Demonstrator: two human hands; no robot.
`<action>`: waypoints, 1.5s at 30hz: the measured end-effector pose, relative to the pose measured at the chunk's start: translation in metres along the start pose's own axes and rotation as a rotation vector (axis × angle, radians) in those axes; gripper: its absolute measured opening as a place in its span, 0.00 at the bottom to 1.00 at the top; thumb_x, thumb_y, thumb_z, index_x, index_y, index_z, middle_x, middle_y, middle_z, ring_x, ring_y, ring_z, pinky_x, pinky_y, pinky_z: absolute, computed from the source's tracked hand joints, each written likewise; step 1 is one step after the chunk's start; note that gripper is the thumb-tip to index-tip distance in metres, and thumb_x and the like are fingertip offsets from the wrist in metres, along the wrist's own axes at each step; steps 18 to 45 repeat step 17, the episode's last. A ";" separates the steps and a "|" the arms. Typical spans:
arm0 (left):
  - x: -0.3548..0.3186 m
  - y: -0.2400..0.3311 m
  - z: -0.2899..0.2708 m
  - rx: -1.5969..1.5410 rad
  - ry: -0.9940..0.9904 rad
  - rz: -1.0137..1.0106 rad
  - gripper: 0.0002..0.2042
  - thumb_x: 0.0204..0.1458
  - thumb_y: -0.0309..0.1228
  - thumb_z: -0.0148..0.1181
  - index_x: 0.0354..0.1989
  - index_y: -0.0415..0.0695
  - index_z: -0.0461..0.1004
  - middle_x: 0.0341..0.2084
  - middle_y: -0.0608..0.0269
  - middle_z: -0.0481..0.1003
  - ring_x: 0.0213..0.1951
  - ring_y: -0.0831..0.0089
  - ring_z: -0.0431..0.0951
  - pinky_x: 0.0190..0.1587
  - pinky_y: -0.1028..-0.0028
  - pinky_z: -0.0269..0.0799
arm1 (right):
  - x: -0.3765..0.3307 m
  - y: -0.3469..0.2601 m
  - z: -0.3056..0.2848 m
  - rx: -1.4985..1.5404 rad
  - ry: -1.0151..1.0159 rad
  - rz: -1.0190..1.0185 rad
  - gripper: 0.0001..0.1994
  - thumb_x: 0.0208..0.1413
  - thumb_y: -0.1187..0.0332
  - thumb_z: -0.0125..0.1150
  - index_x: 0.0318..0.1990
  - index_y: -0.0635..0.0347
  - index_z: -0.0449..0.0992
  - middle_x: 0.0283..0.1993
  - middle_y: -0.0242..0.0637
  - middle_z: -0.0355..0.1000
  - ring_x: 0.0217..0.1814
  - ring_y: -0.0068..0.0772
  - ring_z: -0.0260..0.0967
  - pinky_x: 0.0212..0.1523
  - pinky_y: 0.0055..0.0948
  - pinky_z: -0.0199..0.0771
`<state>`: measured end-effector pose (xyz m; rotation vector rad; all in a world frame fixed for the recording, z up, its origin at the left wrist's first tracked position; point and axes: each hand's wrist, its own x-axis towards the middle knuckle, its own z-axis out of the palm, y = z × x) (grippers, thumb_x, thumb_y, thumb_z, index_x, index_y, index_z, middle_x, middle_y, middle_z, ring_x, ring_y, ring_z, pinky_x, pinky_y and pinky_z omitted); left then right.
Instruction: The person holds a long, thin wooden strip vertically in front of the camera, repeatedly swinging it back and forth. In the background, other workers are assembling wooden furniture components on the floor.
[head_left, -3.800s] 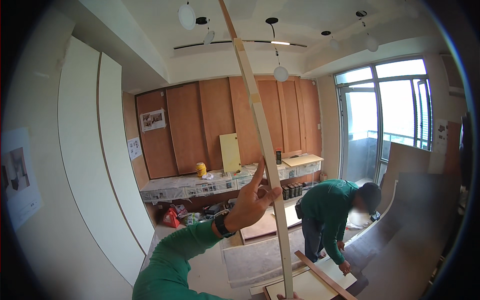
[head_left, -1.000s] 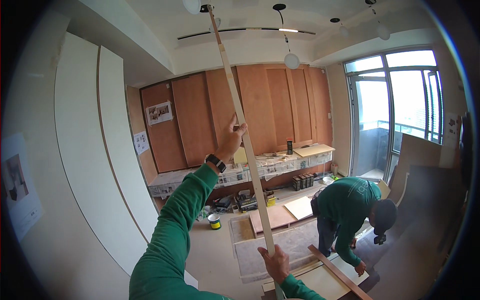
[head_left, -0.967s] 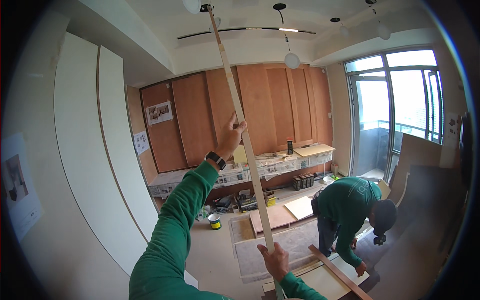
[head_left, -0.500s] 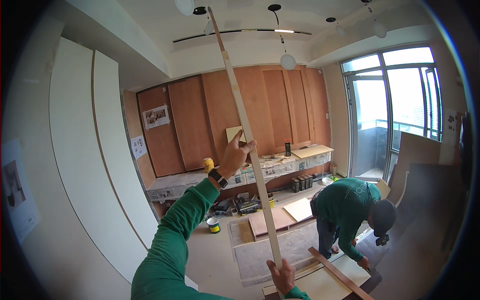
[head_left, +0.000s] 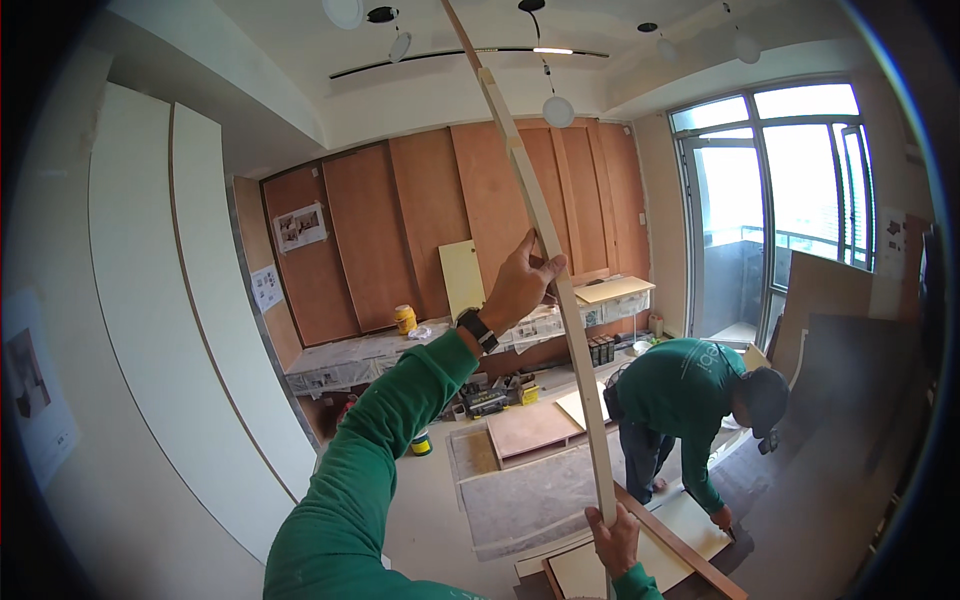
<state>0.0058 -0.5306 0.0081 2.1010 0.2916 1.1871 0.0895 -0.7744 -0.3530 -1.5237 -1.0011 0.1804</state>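
A long, narrow wooden strip (head_left: 541, 210) stands nearly upright before me, pale along most of its length and browner at its top, which leans to the left. Partway up it, my left hand (head_left: 522, 285) grips the strip, thumb against its edge. Lower down, my right hand (head_left: 613, 538) is closed round the same strip near its bottom part. The strip's lower end runs out of the picture. Just beyond my right hand, a brown wooden batten (head_left: 683, 545) lies across a pale board (head_left: 575, 577).
A co-worker (head_left: 685, 400) in green bends over the pale board at the right. Low boards (head_left: 530, 434) lie on the floor ahead. A covered bench (head_left: 340, 368) runs below brown wall panels (head_left: 370, 240). Lamps (head_left: 558, 111) hang from the ceiling. White panels (head_left: 130, 250) stand at the left.
Both hands have shifted to the right in view with the wooden strip, whose top has moved right and partly left the picture. My view has turned slightly. The co-worker stays bent over.
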 end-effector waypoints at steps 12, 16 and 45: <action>0.120 -0.054 -0.028 0.038 0.112 0.023 0.23 0.65 0.34 0.55 0.65 0.37 0.62 0.36 0.57 0.77 0.28 0.69 0.83 0.25 0.72 0.83 | 0.120 -0.036 0.019 -0.036 -0.023 -0.009 0.27 0.57 0.45 0.66 0.33 0.69 0.77 0.25 0.53 0.75 0.28 0.52 0.77 0.32 0.42 0.74; 0.160 -0.085 -0.046 0.071 0.124 0.008 0.23 0.65 0.35 0.54 0.65 0.39 0.62 0.39 0.55 0.78 0.28 0.67 0.84 0.24 0.74 0.82 | 0.163 -0.042 0.041 -0.028 -0.033 -0.062 0.30 0.58 0.40 0.63 0.36 0.68 0.79 0.27 0.53 0.76 0.31 0.51 0.79 0.33 0.44 0.75; 0.167 -0.089 -0.044 0.071 0.142 0.009 0.23 0.65 0.36 0.54 0.65 0.40 0.63 0.40 0.55 0.78 0.28 0.66 0.84 0.24 0.74 0.82 | 0.174 -0.028 0.048 -0.051 -0.040 -0.040 0.32 0.57 0.39 0.63 0.38 0.67 0.80 0.28 0.53 0.77 0.33 0.50 0.80 0.35 0.45 0.76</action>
